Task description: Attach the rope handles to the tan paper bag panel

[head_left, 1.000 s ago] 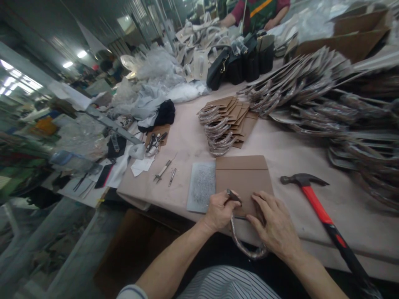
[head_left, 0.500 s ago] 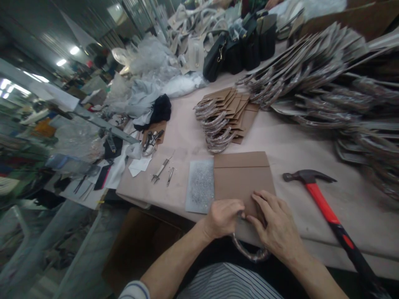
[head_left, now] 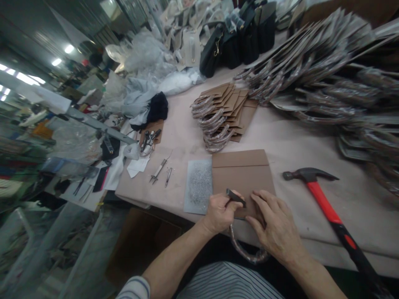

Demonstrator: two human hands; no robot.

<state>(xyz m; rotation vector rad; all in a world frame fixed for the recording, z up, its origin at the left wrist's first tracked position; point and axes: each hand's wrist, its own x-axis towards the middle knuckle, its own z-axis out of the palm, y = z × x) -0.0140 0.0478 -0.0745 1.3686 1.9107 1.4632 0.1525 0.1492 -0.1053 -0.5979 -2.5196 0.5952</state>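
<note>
A brown bag panel point(head_left: 238, 170) lies at the table's front edge, partly on a grey-white, speckled board point(head_left: 198, 187). From its near side a curved handle wrapped in clear plastic point(head_left: 241, 249) hangs over the edge. My left hand point(head_left: 220, 211) is closed round a short dark metal punch point(head_left: 234, 197), held tilted over the panel's lower part. Whether its tip touches the panel I cannot tell. My right hand point(head_left: 276, 222) rests on the panel's near right corner, thumb and fingers apart. To its right lies a claw hammer with a red and black handle point(head_left: 324, 203).
Similar brown panels with wrapped handles point(head_left: 230, 112) lie stacked behind. Larger piles of wrapped handles point(head_left: 336, 99) fill the right. Black bags point(head_left: 215, 52) and clear plastic point(head_left: 143, 58) stand at the back. Calipers point(head_left: 158, 170) and a small metal rod point(head_left: 168, 177) lie on the left.
My left hand has tilted the dark punch, so that more of it now shows above the panel. My right hand stays in place on the panel. The view has shifted slightly.
</note>
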